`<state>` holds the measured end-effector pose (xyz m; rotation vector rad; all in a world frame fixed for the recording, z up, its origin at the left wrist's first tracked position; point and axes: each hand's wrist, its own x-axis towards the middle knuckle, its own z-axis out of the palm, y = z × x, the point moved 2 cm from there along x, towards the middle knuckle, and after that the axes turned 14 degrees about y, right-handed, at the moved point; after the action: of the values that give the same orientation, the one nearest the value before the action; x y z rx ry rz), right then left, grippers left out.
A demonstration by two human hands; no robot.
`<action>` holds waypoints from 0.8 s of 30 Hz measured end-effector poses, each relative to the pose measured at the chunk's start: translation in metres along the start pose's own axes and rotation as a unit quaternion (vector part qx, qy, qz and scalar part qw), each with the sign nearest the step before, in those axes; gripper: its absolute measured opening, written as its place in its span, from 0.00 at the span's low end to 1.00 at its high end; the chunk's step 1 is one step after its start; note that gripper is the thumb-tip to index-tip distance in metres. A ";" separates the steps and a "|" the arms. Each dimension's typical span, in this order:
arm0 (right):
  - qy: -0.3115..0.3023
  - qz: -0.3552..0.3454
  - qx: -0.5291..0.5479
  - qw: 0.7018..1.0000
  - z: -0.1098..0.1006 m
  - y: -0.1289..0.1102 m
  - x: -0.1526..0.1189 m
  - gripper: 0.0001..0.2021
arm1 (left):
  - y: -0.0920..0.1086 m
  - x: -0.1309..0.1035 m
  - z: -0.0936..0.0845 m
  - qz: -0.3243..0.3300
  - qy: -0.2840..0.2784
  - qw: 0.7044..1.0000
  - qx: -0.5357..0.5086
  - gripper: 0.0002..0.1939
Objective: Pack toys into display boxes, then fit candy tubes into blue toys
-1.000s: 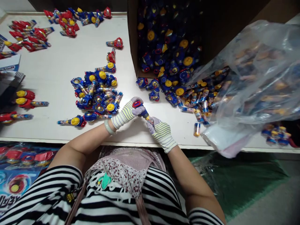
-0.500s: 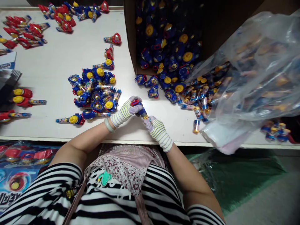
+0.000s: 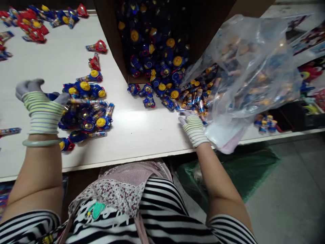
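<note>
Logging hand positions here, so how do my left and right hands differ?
The left hand is at the blue toys; the right hand is at the small tubes. The left hand wears a pale bangle; the right hand wears none. Both have striped gloves.

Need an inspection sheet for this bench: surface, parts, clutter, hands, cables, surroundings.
Surface: white table, with two small dark specks.
Parts: blue toys piled on the left; small tubes heaped on the right; red toys farther back.
Clutter: clear plastic bag overlying part of the tube heap; cardboard box holding more blue toys.
Hands: left hand at the blue pile's left edge, grip unclear; right hand at the tube heap's near edge, fingers partly hidden.
Cables: nothing seen.
Surroundings: green sheeting below table level; grey floor.
</note>
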<state>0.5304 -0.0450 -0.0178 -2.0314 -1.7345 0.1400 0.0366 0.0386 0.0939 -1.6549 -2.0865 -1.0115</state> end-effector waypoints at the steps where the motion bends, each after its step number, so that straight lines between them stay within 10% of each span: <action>1: 0.003 -0.004 -0.053 0.999 -0.002 0.010 0.007 0.21 | 0.010 -0.001 0.007 0.026 0.033 0.999 -0.022 0.35; 3: -0.013 -0.009 -0.131 0.991 0.000 0.018 0.020 0.23 | 0.051 -0.019 0.037 0.079 -0.029 0.984 -0.156 0.32; 6: -0.037 0.007 -0.190 0.981 0.009 0.011 0.031 0.22 | 0.133 -0.068 0.108 0.110 -0.322 0.903 -0.261 0.30; 11: 0.019 0.006 -0.046 0.999 0.017 0.005 0.011 0.16 | 0.200 -0.125 0.172 0.030 -0.292 0.886 -0.359 0.26; 17: -0.081 -0.010 0.086 0.993 0.028 -0.004 -0.040 0.16 | 0.164 -0.146 0.135 0.090 -0.340 0.818 -0.454 0.26; 24: -0.067 -0.113 0.154 0.979 0.016 -0.081 -0.046 0.20 | 0.130 -0.138 0.091 0.173 -0.391 0.808 -0.405 0.26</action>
<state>0.4418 -0.0770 -0.0092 -1.6257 -1.8781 0.4500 0.2168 0.0116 -0.0113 -3.1973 -1.6328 -1.3330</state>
